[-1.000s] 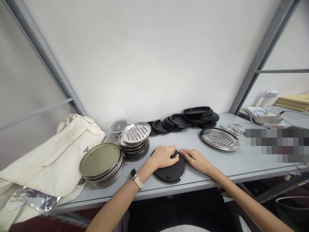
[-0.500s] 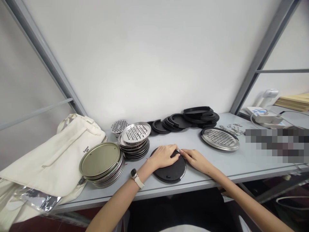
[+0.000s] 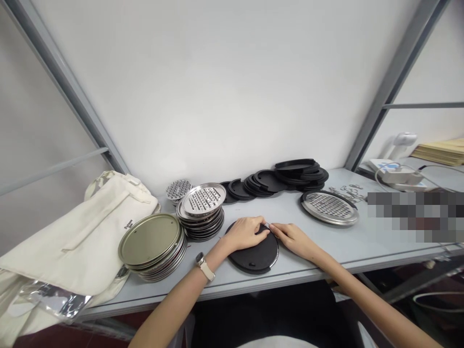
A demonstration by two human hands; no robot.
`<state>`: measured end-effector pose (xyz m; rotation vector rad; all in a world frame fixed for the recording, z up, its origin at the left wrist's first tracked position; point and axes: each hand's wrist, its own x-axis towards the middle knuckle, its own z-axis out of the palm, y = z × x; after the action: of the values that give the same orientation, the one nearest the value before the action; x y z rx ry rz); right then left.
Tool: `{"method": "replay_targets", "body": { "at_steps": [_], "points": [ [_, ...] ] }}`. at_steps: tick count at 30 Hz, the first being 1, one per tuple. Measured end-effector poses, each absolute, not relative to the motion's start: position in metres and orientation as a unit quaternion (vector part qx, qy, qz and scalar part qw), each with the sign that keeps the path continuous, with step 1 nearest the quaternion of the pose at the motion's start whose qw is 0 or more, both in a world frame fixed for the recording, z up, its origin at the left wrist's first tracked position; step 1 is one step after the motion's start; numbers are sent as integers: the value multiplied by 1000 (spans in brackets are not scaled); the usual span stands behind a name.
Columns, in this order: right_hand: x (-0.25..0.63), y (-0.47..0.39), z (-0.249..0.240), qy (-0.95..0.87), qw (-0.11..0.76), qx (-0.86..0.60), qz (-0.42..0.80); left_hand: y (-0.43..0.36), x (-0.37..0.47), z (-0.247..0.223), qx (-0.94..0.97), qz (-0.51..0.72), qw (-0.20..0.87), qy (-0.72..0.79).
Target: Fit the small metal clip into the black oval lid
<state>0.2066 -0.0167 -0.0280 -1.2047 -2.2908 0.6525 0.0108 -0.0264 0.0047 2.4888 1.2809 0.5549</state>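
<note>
A round black disc (image 3: 255, 256) with a shiny rim on its right side lies near the table's front edge. Across its far left part rests my left hand (image 3: 245, 234), fingers bent toward the far edge and thumb on top, gripping the disc. At the disc's upper right edge is a small metal piece (image 3: 267, 225), only partly visible between the hands. My right hand (image 3: 290, 237) pinches this piece with thumb and forefinger, the other fingers folded. The fingertips of both hands nearly meet there.
Left of the disc stand stacks of olive round plates (image 3: 149, 241) and perforated metal grater discs (image 3: 204, 199). Black round holders (image 3: 300, 174) pile along the wall. A grater disc in a black rim (image 3: 329, 208) and small metal parts (image 3: 350, 192) lie right. A cream bag (image 3: 83, 227) covers the left end.
Both hands and the disc stay nearly where they were. The whole view has shifted very slightly; no grip has visibly changed.
</note>
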Motion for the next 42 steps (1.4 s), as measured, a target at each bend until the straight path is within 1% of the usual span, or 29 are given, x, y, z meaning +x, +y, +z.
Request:
{"method": "replay_targets", "body": {
  "at_steps": [3, 6, 23, 31, 33, 37, 42],
  "points": [
    [207, -16, -28, -837, 233, -435, 236, -23, 10, 3, 850, 207, 188, 447],
    [207, -16, -28, -837, 236, -436, 233, -20, 9, 0, 845, 221, 211, 440],
    [206, -18, -27, -824, 277, -423, 254, -18, 8, 1, 835, 229, 252, 433],
    [207, -16, -30, -812, 295, -432, 258, -20, 10, 3, 844, 219, 220, 438],
    [207, -17, -28, -807, 301, -437, 259, -22, 12, 3, 840, 219, 185, 460],
    [206, -18, -25, -802, 308, -442, 259, -26, 16, 3, 819, 216, 57, 529],
    [206, -18, -26, -804, 314, -437, 254, -28, 17, 4, 848, 151, 20, 508]
  ]
}}
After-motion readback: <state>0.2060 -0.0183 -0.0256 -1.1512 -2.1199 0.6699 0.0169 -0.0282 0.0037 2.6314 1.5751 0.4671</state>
